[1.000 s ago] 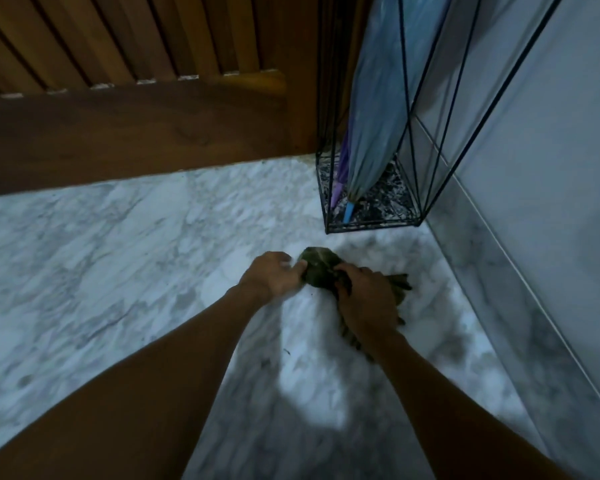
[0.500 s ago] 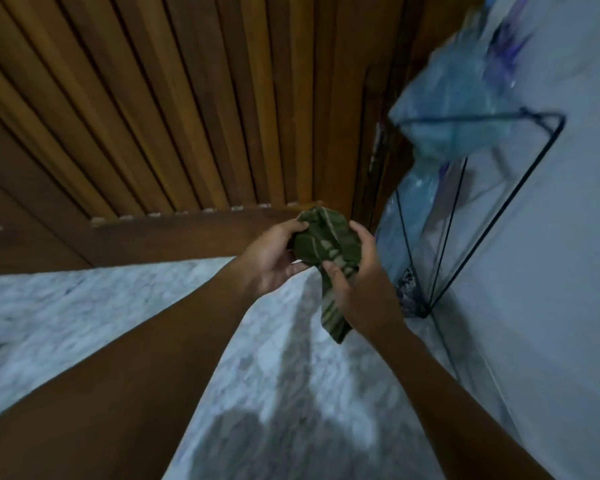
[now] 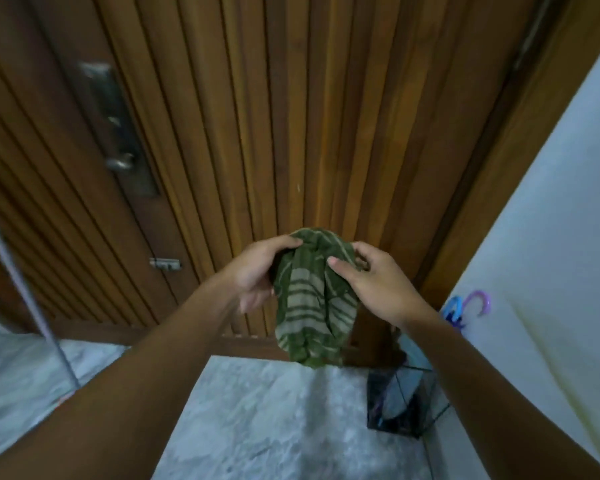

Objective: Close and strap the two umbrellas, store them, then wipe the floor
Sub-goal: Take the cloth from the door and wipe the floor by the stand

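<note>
A green cloth with pale stripes (image 3: 312, 299) hangs bunched in the air in front of the wooden door. My left hand (image 3: 257, 271) grips its upper left side and my right hand (image 3: 374, 285) pinches its upper right side. Two closed umbrellas stand in a black wire stand (image 3: 400, 407) at the lower right corner by the wall; their blue handle (image 3: 452, 311) and purple handle (image 3: 480, 301) curve above my right forearm. The marble floor (image 3: 274, 417) lies below the cloth.
A slatted wooden door (image 3: 291, 116) with a metal lock plate and lever (image 3: 118, 133) fills the upper view. A white wall (image 3: 551, 254) runs down the right. A thin grey pole (image 3: 25, 289) slants across the left.
Both hands have lifted the cloth from the floor to well above it, and my view has risen from the floor to the door. The cloth now hangs loose between my hands.
</note>
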The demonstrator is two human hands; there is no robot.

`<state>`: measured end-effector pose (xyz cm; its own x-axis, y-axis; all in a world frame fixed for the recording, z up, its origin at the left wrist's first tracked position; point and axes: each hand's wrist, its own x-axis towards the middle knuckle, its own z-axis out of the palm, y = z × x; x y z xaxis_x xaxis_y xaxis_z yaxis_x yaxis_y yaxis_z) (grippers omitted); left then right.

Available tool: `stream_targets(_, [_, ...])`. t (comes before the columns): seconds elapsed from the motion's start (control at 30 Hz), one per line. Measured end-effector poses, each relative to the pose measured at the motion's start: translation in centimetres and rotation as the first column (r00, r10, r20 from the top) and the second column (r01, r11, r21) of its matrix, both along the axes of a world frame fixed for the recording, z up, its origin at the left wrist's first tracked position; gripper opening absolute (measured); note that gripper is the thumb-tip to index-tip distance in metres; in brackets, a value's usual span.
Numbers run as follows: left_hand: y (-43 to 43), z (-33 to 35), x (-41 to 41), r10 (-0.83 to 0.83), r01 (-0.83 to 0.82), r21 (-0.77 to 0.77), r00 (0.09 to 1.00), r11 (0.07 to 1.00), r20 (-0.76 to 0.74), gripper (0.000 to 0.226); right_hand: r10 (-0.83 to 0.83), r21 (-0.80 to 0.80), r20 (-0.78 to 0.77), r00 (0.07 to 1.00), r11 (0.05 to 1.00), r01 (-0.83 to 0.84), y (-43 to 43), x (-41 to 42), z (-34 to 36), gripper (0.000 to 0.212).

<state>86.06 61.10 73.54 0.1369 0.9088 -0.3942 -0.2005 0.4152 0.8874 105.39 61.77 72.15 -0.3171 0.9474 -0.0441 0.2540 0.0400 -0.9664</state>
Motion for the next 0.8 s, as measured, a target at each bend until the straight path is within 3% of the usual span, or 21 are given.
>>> stream_targets(0.13, [-1.0, 8.6, -6.8, 0.009, -0.004, 0.109, 0.999, 0.994, -0.04, 0.031, 0.06, 0.01, 0.12, 0.991, 0.998, -0.062, 1.0, -6.5, 9.3, 0.02])
stream_targets(0.23, [-1.6, 13.1, -12.2, 0.044, -0.03, 0.202, 0.997, 0.979, -0.068, 0.03, 0.082, 0.089, 0.075, 0.994, 0.992, -0.089, 1.2, -12.3, 13.9, 0.035])
stream_targets(0.57, [-3.3, 21.0, -29.0, 0.311, -0.159, 0.451, 0.906, 0.878, -0.287, 0.024, 0.213, 0.409, 0.215, 0.953, 0.867, -0.286, 3.9, -28.9, 22.0, 0.021])
stream_targets(0.8, [-0.5, 23.3, -40.4, 0.488, -0.22, 0.578, 0.796, 0.786, -0.36, 0.019, 0.299, 0.552, 0.193, 0.935, 0.755, -0.355, 9.3, -40.4, 24.1, 0.012])
